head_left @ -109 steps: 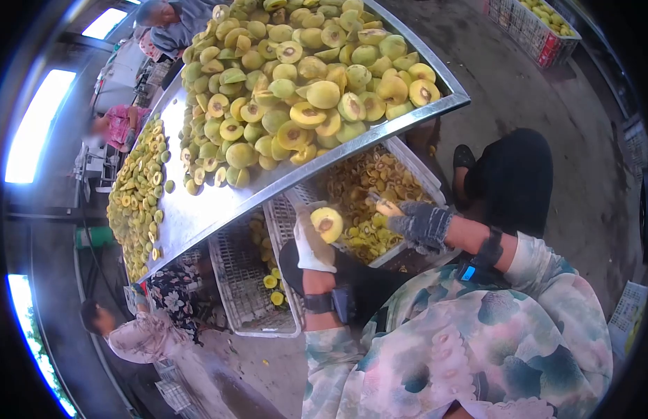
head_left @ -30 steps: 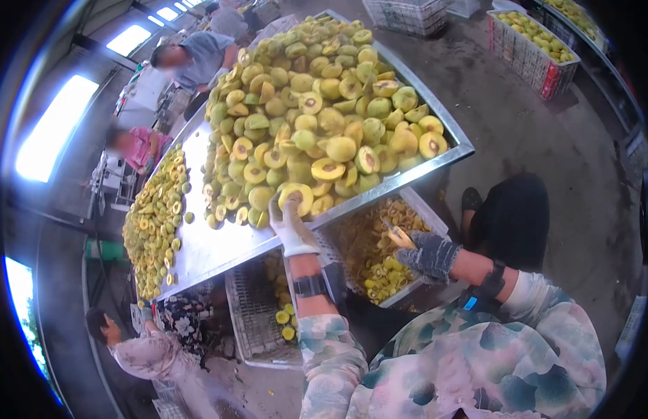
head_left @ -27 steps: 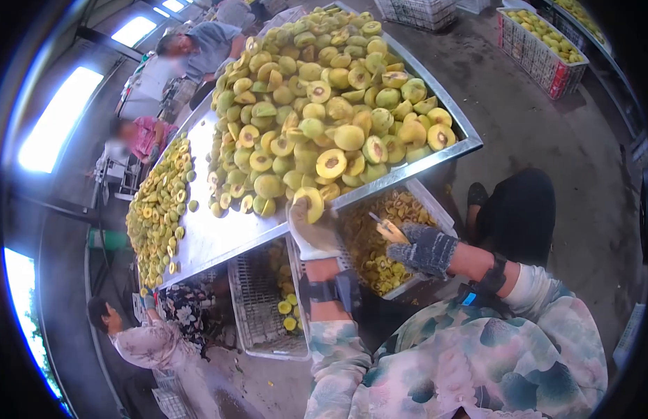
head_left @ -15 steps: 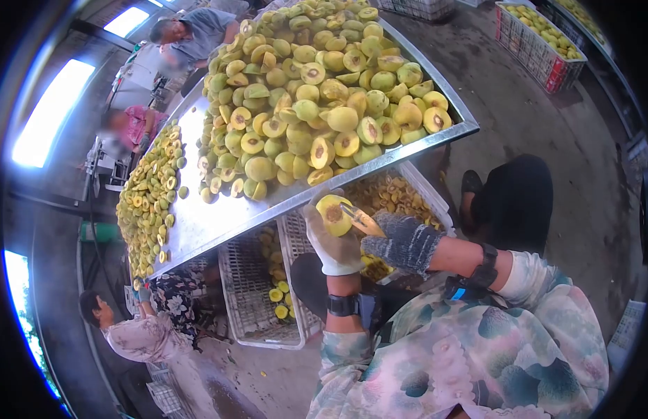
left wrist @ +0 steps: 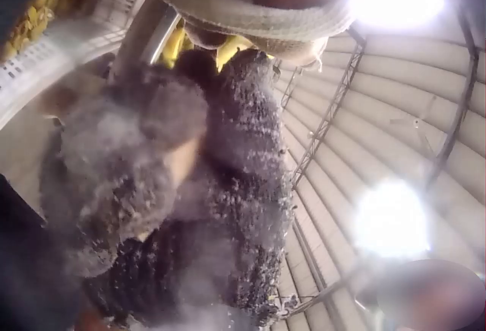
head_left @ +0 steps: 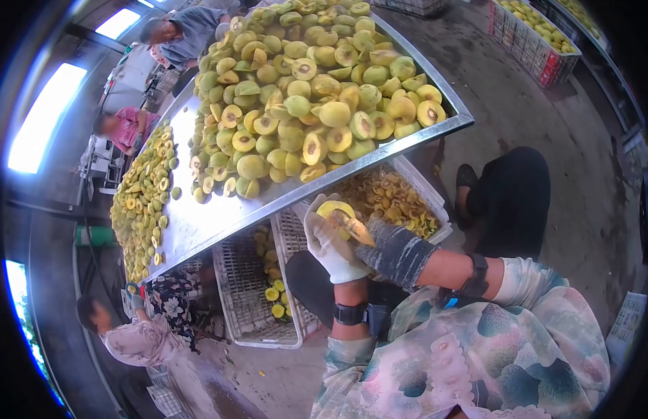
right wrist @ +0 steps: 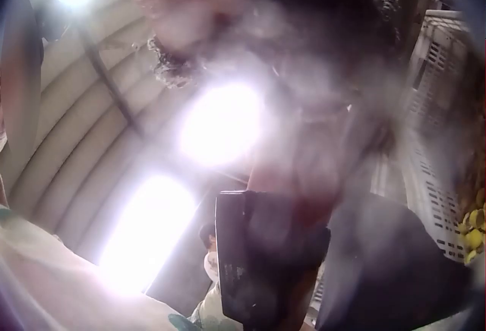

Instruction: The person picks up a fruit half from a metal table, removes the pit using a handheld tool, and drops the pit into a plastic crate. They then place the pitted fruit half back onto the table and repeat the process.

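My left hand [head_left: 329, 246], in a pale glove, grips a yellow peach half [head_left: 332, 207] in front of the table edge. My right hand [head_left: 397, 255], in a grey knit glove, holds a short hand tool [head_left: 357, 229] with a wood-coloured handle. The tool's tip is at the cut face of the peach half and overlaps it in the head view. In the left wrist view the grey glove [left wrist: 250, 133] sits close below the pale glove [left wrist: 250, 23], with slivers of yellow fruit between them. The right wrist view is blurred and hides the tool.
A metal table [head_left: 219, 234] bears a heap of peach halves [head_left: 296, 105] and a smaller heap [head_left: 143, 195]. Beneath stand a crate of brown and yellow scraps [head_left: 441, 229] and a crate with peach halves [head_left: 250, 334]. Several people sit around the table's left side.
My left hand reached to the heap, took a peach half and drew it back below the table edge. My right hand brought the tool up to its cut face.
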`<move>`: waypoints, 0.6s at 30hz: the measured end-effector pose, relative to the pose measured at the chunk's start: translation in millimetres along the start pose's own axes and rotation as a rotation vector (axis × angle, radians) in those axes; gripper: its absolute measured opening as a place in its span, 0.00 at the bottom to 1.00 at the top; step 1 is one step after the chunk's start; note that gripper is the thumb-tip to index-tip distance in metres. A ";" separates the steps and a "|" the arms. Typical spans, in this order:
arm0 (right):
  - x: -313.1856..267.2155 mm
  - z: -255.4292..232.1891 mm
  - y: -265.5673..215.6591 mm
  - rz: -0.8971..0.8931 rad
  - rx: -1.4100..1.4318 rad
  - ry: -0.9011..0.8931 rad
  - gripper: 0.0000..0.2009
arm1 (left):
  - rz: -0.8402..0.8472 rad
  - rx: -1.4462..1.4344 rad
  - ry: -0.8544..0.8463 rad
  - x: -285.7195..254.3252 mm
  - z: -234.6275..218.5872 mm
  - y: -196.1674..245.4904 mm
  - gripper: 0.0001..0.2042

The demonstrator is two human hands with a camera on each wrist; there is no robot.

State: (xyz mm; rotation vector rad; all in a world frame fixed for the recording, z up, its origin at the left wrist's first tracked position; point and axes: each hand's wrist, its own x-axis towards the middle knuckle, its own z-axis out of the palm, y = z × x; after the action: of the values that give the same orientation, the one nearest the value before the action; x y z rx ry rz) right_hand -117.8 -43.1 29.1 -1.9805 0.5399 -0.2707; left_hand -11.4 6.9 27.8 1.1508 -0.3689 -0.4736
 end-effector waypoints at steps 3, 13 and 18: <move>-1.4 4.8 -3.9 0.025 0.138 0.063 0.16 | -0.018 -0.094 -0.006 0.7 -4.9 -4.1 0.17; -11.3 5.3 -8.2 0.028 0.036 0.071 0.16 | 0.083 0.056 0.014 -8.7 -1.4 -3.4 0.31; -13.3 7.3 -3.6 0.063 0.023 0.055 0.17 | 0.231 0.237 0.001 -12.3 0.9 -1.4 0.30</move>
State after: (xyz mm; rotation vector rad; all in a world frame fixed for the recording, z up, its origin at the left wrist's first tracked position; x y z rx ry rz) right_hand -125.5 -29.6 29.6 -1.9352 0.6308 -0.2919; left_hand -22.4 12.3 26.3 1.3185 -0.5613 -0.2306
